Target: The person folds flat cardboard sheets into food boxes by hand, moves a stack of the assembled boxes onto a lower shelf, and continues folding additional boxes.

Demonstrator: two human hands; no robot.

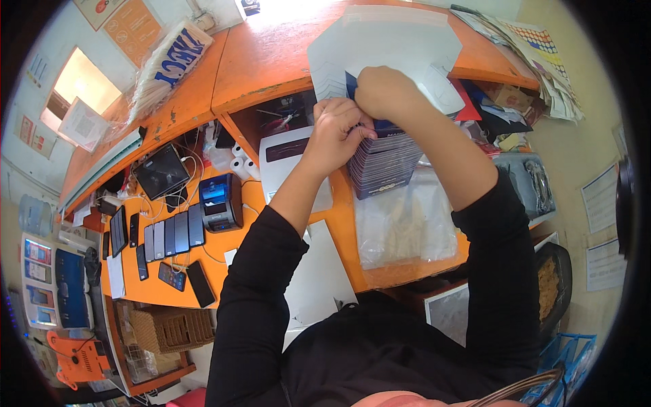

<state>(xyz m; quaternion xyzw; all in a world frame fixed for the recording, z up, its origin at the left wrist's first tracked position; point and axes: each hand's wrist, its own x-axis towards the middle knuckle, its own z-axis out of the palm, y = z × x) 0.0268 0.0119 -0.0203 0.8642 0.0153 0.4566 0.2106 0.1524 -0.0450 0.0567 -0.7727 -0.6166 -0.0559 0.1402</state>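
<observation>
A tall stack of thin dark blue packs [386, 166] stands on the orange desk, over a clear plastic bag [407, 224]. At the stack's top left corner, my left hand [332, 136] is closed, thumb and fingers pinched together. My right hand [385, 93] is curled above the stack, right against the left fingertips. What either hand grips is hidden by the fingers. A dark blue flap [351, 85] shows just left of my right hand. Behind both hands a big white sheet or opened carton [386, 41] leans on the raised counter.
On the left of the desk lie several phones [169, 234], a tablet [161, 173] and a dark card terminal [220, 201]. A white printer-like device [285, 152] stands left of the stack. Papers [536, 57] pile at the right; a wicker basket [169, 329] sits below.
</observation>
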